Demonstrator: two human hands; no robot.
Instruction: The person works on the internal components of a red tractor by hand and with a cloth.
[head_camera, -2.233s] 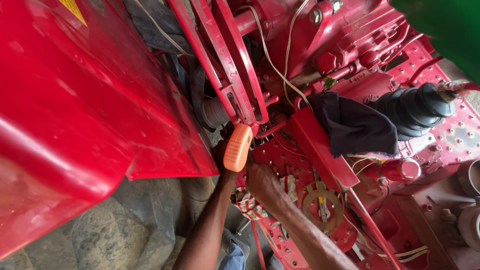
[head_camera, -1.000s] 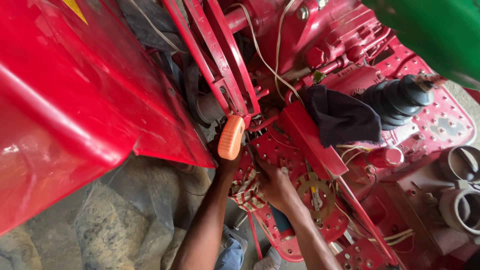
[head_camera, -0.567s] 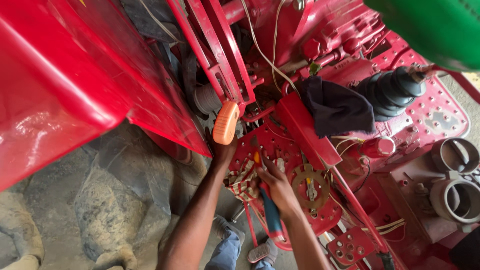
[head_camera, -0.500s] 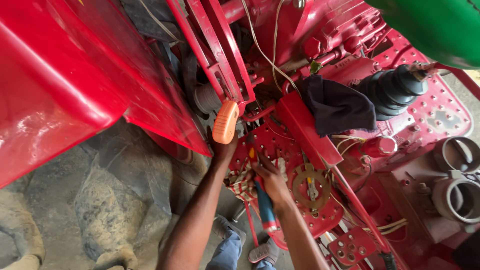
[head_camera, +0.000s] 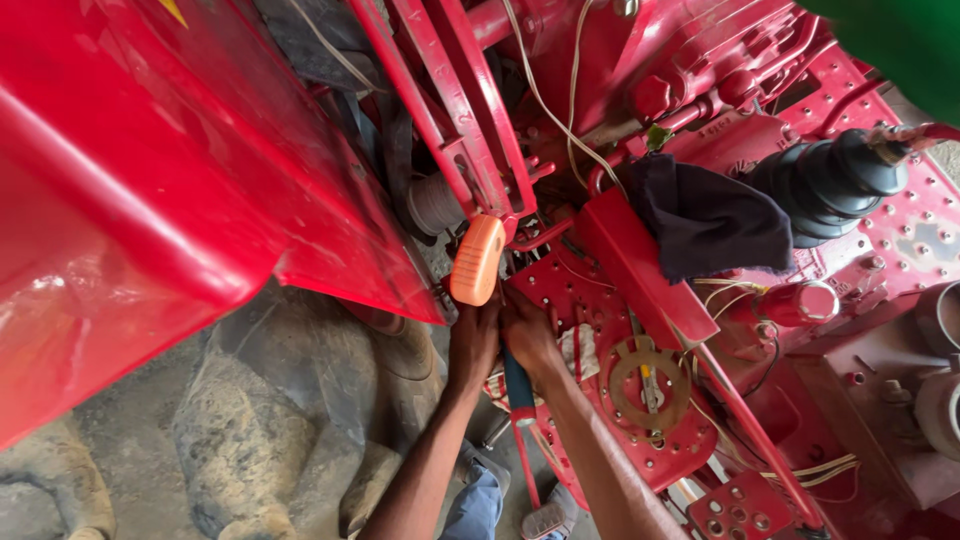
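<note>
My left hand (head_camera: 474, 340) reaches up to the lower end of an orange ribbed pedal pad (head_camera: 477, 260) on a red tractor's lever frame (head_camera: 455, 110); its fingertips are tucked against the red metal there. Pressed right beside it, my right hand (head_camera: 530, 335) is closed around a tool with a blue-and-red handle (head_camera: 517, 388). The handle hangs down between my forearms and its working end is hidden behind my fingers. Both hands work at the edge of a red perforated plate (head_camera: 560, 285).
A big red fender (head_camera: 170, 190) fills the left, with a dusty tyre (head_camera: 270, 420) under it. A dark cloth (head_camera: 705, 220) lies on a red bar beside a black rubber lever boot (head_camera: 830, 185). A brass-coloured ring plate (head_camera: 648, 375) and loose wires sit to the right of my arm.
Both hands have climbed from the wire bundle below up to the orange pedal pad. My right hand took hold of the blue-handled tool and brought it up too.
</note>
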